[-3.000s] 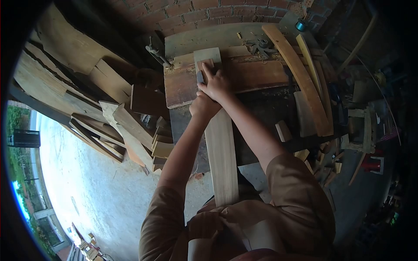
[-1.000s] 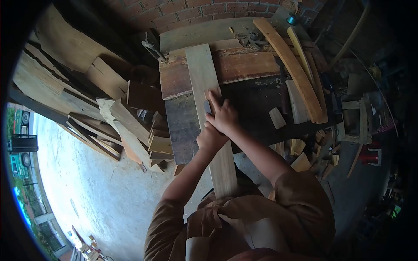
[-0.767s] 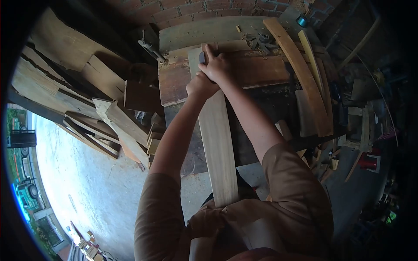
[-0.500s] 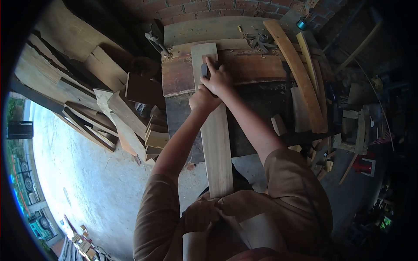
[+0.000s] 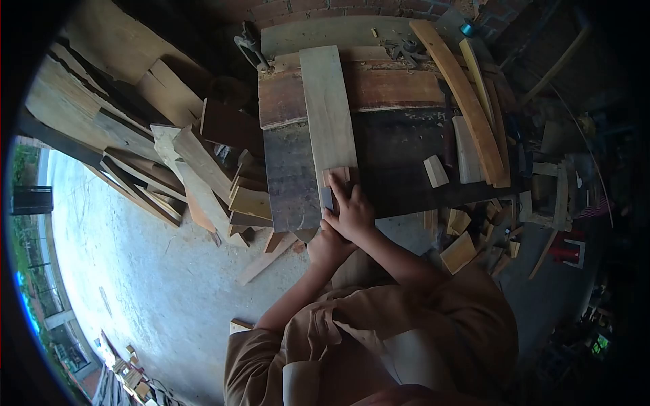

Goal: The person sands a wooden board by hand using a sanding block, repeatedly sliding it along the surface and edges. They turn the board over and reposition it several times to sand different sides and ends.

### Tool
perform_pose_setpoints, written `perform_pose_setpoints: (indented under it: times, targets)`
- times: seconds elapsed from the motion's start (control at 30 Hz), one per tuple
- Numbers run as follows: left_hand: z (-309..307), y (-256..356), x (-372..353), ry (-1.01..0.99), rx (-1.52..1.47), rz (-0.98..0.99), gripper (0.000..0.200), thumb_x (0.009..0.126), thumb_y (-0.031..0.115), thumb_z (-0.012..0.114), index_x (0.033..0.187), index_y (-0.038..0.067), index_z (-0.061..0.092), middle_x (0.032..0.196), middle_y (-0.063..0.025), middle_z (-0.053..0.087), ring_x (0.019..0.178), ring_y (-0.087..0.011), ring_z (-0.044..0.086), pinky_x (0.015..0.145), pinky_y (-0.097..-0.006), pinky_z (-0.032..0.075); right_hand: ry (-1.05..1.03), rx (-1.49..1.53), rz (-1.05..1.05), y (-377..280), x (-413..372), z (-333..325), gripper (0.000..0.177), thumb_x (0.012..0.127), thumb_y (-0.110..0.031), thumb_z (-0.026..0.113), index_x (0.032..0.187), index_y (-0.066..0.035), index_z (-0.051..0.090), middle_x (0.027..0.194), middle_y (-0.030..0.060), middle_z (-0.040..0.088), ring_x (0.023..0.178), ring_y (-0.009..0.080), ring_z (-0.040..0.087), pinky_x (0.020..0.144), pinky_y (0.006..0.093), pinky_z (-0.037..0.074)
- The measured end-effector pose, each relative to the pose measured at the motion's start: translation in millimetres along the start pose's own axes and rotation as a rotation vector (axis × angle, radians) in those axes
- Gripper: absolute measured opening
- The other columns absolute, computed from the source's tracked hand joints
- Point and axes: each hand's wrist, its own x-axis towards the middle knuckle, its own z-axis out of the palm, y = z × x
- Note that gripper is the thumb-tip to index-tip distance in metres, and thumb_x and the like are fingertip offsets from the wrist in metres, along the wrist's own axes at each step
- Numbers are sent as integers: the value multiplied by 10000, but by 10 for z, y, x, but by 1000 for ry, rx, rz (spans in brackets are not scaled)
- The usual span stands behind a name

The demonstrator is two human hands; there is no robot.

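Observation:
A long pale board [image 5: 330, 108] lies lengthwise over the dark workbench [image 5: 288, 176], its near end toward my body. On the board sits a small wooden hand plane [image 5: 336, 177] with a dark part along its side. My right hand [image 5: 356, 211] grips the plane, one finger stretched forward on its top. Just behind and to the left, my left hand [image 5: 329, 245] is closed round the rear of the tool, touching my right hand. The palms and the rear of the plane are hidden.
A reddish plank [image 5: 399, 90] crosses the bench under the pale board. A curved orange-brown board [image 5: 460, 101] lies at the right, beside a small wood block [image 5: 435, 171]. A metal clamp [image 5: 249, 46] stands at the back left. Boards [image 5: 203, 159] are stacked at the left.
Both hands and the plane have come back along the board toward my body. More of the board's far part shows. My head view has shifted slightly.

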Motion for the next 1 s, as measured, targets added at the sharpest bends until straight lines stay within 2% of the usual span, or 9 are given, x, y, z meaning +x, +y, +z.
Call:
perform_pose_setpoints:
  times: [0.2, 0.3, 0.37, 0.47, 0.6, 0.73, 0.87, 0.97, 1.0]
  targets:
    - [-722, 386, 1515, 77, 47, -17, 900, 582, 596, 652, 1112, -90, 411, 846, -221, 626, 805, -333, 630, 692, -414, 504, -19, 14, 22, 86, 1773, -44, 804, 718, -462, 614, 1380, -320, 180, 983, 246, 462, 831, 387, 558, 672, 433, 480]
    - [-1057, 477, 2336, 118, 54, 31, 899, 555, 617, 660, 1087, -78, 452, 957, -233, 607, 922, -336, 597, 771, -418, 481, -121, 17, 96, 27, 2667, -175, 811, 731, -521, 569, 1389, -330, 134, 1126, 262, 431, 1016, 380, 507, 825, 425, 434]
    - [-1227, 474, 2803, 127, 80, 52, 941, 523, 655, 659, 1074, -82, 459, 991, -209, 603, 946, -303, 600, 780, -397, 485, -94, -44, 85, 17, 3156, -182, 811, 731, -559, 538, 1390, -335, 122, 1200, 261, 405, 1056, 370, 493, 866, 405, 419]
    - [-1386, 566, 2951, 172, 58, 75, 923, 538, 649, 650, 1079, -74, 463, 1005, -206, 600, 942, -301, 602, 781, -391, 486, -62, -54, 66, -27, 3400, -183, 809, 728, -562, 539, 1389, -332, 133, 1223, 261, 392, 1067, 371, 488, 873, 407, 416]
    - [-1015, 452, 2336, 116, 87, -50, 875, 609, 628, 600, 1161, -30, 436, 1052, -209, 580, 976, -329, 579, 797, -412, 476, -109, -29, 88, 37, 2658, -67, 793, 740, -534, 554, 1388, -331, 146, 1159, 244, 421, 1019, 371, 505, 851, 414, 424]
    - [-541, 267, 1048, 32, 49, -25, 903, 589, 622, 633, 1096, -97, 431, 936, -216, 603, 828, -331, 625, 692, -412, 507, -128, -2, 65, 42, 1234, -17, 816, 723, -467, 607, 1389, -311, 163, 1031, 233, 445, 910, 370, 527, 747, 419, 459]
    - [-27, 65, -26, -80, 40, -11, 1090, 565, 638, 649, 1280, -89, 264, 900, -190, 603, 699, -281, 645, 590, -387, 514, -113, -24, 79, 31, -58, -59, 852, 691, -435, 643, 1391, -304, 174, 939, 223, 442, 783, 354, 531, 657, 416, 471]
    - [-11, 82, -122, -166, 68, -22, 1076, 553, 651, 650, 1252, -91, 304, 861, -172, 608, 639, -268, 643, 531, -378, 512, -54, 6, 71, 54, -228, -70, 843, 691, -432, 641, 1389, -302, 185, 909, 216, 441, 744, 352, 527, 630, 412, 469]
    - [-32, 107, -71, -116, 82, 15, 1042, 555, 652, 649, 1216, -91, 335, 842, -168, 611, 637, -272, 643, 528, -380, 513, -79, -2, 78, 69, -124, -83, 839, 693, -428, 641, 1388, -300, 189, 903, 215, 442, 746, 353, 527, 627, 413, 469]
